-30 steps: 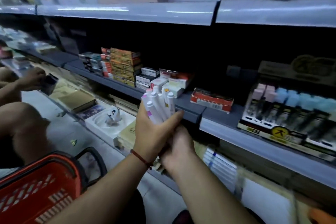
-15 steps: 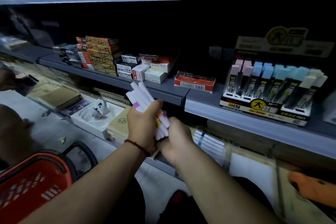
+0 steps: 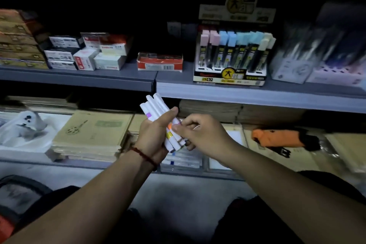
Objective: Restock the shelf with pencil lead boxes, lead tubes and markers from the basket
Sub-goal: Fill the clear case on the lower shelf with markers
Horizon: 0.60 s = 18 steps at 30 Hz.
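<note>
Lower now than half a second ago, the bundle of white markers (image 3: 156, 104) sits just below the front edge of the shelf (image 3: 257, 95). Head view: the left hand (image 3: 154, 132) wraps its fingers round the bundle, tips tilted up and left; the right hand (image 3: 202, 134) pinches a marker low in the bundle. On the shelf, far right, stand lead tubes (image 3: 231, 55).

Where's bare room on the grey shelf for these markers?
Bare grey shelf runs along the front edge, before the white boxes and red box; narrow gaps flank the red box. Crowded: brown stacks far left, packs right of the lead tube display.
</note>
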Tool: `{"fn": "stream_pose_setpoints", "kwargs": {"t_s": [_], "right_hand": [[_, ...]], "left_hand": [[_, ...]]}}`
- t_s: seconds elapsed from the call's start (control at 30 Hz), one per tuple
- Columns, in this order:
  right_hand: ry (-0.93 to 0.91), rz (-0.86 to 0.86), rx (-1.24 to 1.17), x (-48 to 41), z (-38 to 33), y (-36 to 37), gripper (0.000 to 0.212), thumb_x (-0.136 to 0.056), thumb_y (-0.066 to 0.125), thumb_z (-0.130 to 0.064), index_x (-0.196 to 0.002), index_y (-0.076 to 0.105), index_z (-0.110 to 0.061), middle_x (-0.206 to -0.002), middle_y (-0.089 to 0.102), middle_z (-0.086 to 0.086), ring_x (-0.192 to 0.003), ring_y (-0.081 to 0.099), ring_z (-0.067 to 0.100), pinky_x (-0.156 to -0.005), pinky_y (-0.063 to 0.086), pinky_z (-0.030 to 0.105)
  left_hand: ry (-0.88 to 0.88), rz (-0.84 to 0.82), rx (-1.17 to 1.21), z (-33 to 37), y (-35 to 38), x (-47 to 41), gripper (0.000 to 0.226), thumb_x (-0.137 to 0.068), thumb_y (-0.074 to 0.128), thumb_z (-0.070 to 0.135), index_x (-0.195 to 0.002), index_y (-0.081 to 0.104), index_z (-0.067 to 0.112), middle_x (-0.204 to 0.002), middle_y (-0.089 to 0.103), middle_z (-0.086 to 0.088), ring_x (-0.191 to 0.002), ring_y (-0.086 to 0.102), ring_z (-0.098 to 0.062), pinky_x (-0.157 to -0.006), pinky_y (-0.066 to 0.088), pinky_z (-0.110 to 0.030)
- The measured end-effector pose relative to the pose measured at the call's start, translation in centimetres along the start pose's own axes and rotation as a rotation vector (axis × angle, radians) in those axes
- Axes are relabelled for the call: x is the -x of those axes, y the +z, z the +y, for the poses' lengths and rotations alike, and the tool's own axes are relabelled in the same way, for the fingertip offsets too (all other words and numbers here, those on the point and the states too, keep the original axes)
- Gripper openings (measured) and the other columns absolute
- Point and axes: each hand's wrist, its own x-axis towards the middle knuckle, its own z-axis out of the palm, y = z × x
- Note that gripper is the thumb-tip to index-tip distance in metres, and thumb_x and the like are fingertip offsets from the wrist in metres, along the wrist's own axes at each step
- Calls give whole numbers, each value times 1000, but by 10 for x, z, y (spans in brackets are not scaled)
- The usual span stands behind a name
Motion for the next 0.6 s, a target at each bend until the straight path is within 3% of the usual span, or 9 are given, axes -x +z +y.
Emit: {"fn": "stream_pose_setpoints", "kwargs": {"t_s": [0.17, 0.33, 0.43, 0.6], "right_hand": [[205, -18, -260, 1, 44, -30, 29, -82, 80, -4, -102, 65, 11, -94, 72, 30, -71, 68, 30, -68, 61, 36], [192, 14, -76, -11, 100, -52, 13, -85, 76, 0, -95, 72, 6, -81, 73, 25, -74, 72, 41, -75, 63, 47], [183, 50, 7, -21, 133, -68, 6, -86, 75, 0, -92, 74, 0, -76, 74, 18, -68, 74, 30, -72, 63, 46], [156, 79, 255, -40, 189, -97, 8, -83, 78, -8, -86, 75, -15, -77, 73, 4, -69, 71, 19, -69, 62, 39]], "left_hand": [[-82, -51, -89, -33, 15, -17, 16, -91, 70, 11, -83, 57, 5, -63, 55, -12, -42, 55, -23, -38, 45, -26], [-122, -85, -164, -74, 22, -44, 12, -88, 73, 7, -96, 65, 2, -77, 63, -20, -58, 64, -29, -53, 54, -34], [-143, -66, -292, -89, 13, -59, 8, -87, 72, 4, -94, 69, -1, -75, 68, -18, -62, 66, -26, -57, 57, -33], [-199, 56, -531, -117, -15, -76, 7, -82, 75, -4, -82, 69, 1, -63, 69, -10, -57, 67, -20, -51, 54, -26]]}}
